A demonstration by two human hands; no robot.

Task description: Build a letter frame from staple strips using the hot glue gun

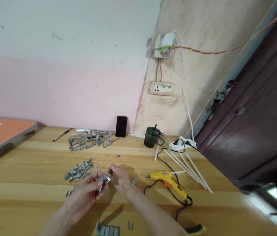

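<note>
Between the thumb and fingers of my left hand (90,186) is a small silvery-grey piece (106,179), its exact kind too small to make out. My right hand (120,178) is close against its right side with the fingers pinched together; whatever they hold is hidden. Left of my hands lies a heap of small grey pieces (79,169) on the wooden table (25,183). Nearer to me are a joined row of grey pieces (107,230) and a single loose piece (130,225).
To the right lie a yellow hot glue gun (170,183) with a black cord and several white glue sticks (190,170). Behind stand a green mug (152,137), a black phone (121,126), a power strip (181,144) and grey built frames (90,139). A pen (62,134) lies back left.
</note>
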